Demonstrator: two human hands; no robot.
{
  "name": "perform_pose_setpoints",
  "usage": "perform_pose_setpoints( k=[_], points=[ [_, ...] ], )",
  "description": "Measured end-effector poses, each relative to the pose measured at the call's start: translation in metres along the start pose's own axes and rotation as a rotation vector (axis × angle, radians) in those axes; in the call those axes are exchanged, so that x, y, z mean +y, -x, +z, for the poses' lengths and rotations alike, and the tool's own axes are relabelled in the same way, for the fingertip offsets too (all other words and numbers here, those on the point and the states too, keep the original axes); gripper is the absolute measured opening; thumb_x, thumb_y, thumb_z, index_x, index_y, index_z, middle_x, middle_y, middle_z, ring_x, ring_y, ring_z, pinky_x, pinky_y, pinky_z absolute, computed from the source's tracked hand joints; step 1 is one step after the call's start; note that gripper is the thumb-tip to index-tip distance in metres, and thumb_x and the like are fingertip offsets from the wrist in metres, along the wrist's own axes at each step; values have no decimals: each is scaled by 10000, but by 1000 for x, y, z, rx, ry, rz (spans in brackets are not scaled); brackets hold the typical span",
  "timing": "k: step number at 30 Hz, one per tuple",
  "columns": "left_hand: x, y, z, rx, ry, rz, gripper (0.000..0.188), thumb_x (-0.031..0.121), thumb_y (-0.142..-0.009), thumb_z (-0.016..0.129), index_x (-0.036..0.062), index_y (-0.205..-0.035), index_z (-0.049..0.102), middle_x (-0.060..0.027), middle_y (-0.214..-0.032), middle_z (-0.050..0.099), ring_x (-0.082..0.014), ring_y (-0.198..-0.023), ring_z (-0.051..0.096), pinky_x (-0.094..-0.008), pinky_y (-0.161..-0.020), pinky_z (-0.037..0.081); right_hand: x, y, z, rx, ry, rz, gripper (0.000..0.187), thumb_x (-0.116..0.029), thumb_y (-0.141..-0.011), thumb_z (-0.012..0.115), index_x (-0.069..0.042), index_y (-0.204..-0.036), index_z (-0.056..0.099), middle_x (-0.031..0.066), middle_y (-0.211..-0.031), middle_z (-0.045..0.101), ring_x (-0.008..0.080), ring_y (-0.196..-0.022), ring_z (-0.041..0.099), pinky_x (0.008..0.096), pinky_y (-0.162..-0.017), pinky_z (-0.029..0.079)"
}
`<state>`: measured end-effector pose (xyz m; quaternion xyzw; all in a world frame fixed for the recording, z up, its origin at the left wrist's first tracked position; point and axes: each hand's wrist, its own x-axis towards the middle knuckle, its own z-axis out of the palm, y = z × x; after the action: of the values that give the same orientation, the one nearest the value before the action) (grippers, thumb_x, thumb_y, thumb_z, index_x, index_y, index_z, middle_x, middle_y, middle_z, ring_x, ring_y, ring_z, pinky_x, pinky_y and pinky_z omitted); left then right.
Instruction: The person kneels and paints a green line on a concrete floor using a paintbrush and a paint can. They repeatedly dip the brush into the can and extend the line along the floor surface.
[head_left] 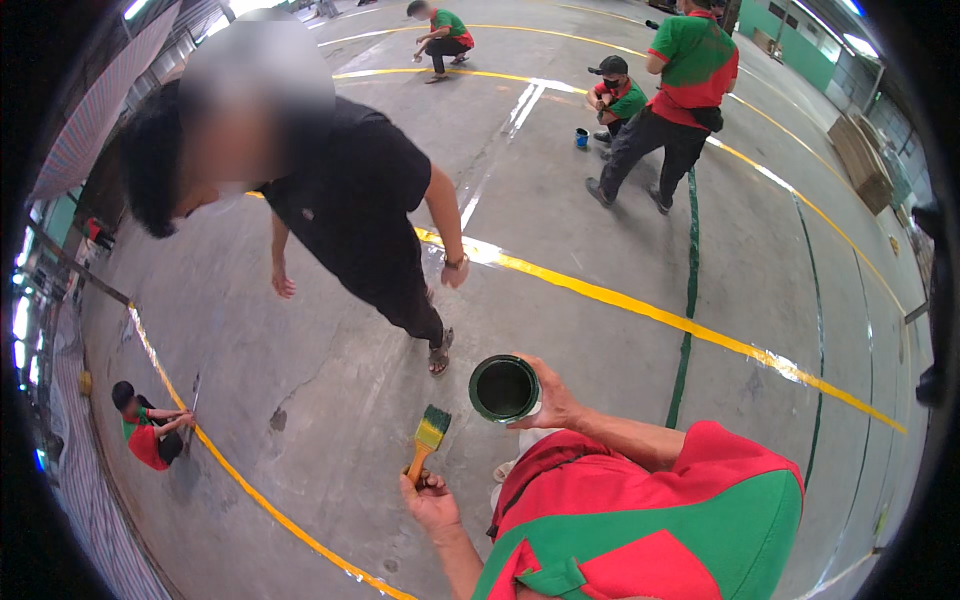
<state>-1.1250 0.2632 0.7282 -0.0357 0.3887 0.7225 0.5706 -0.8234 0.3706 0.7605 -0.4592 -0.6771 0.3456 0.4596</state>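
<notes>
My left hand (432, 502) grips a paintbrush (420, 450) by its yellow-orange wooden handle. The brush points upward, and its bristle tips are coated in dark green. My right hand (550, 398) is wrapped round the side of an open round paint can (478, 390). Dark green paint (503, 387) shows inside, and green is smeared on the rim. Brush and can are held apart above the grey floor, the brush left of the can and a little nearer to me.
A person in black (345, 190) stands close at front left. One person squats by a yellow line (250, 485) at left; another squats beside a blue can (581, 138), near a standing person (690, 70). A green stripe (683, 375) crosses a yellow stripe (620, 300) at right.
</notes>
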Motion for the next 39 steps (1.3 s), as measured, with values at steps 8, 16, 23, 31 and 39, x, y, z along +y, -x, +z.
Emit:
perform_pose_setpoints(
  k=[8,16,23,31,39],
  points=[
    [0,-7,-10,-78,-16,-7,319,391,-1032,704,82,-1107,686,-29,-859,672,-150,-712,582,-295,-650,468,0,2,3,31,56,53,1164,-328,-541,1037,-63,-1520,465,166,-1454,576,355,-1370,560,464,-1165,446],
    [-2,-9,-11,-68,0,2,316,391,-1044,688,79,-1097,685,-23,-848,671,-139,-707,591,-296,-648,479,0,4,1,30,78,41,1152,-302,-540,1034,-61,-1514,469,173,-1462,575,365,-1366,564,469,-1168,448],
    [-5,-8,-8,-97,13,37,317,395,-1047,684,83,-1103,678,-21,-846,662,-134,-701,582,-291,-633,472,0,-1,-1,13,62,3,1149,-306,-549,1034,-65,-1518,466,169,-1459,583,359,-1360,566,470,-1156,454],
    [-8,-6,-8,-68,39,50,315,376,-1045,691,73,-1131,683,-33,-856,673,-139,-698,588,-289,-627,476,-1,-8,-2,0,36,-11,1144,-302,-561,1035,-67,-1523,461,162,-1464,581,349,-1368,567,464,-1165,449],
    [-9,-5,-8,-90,53,63,313,361,-1046,691,68,-1156,684,-49,-869,688,-152,-702,614,-305,-640,498,-4,-11,0,-9,36,-26,1157,-263,-554,1038,-67,-1528,447,158,-1456,586,340,-1368,571,452,-1169,449]
  ],
)
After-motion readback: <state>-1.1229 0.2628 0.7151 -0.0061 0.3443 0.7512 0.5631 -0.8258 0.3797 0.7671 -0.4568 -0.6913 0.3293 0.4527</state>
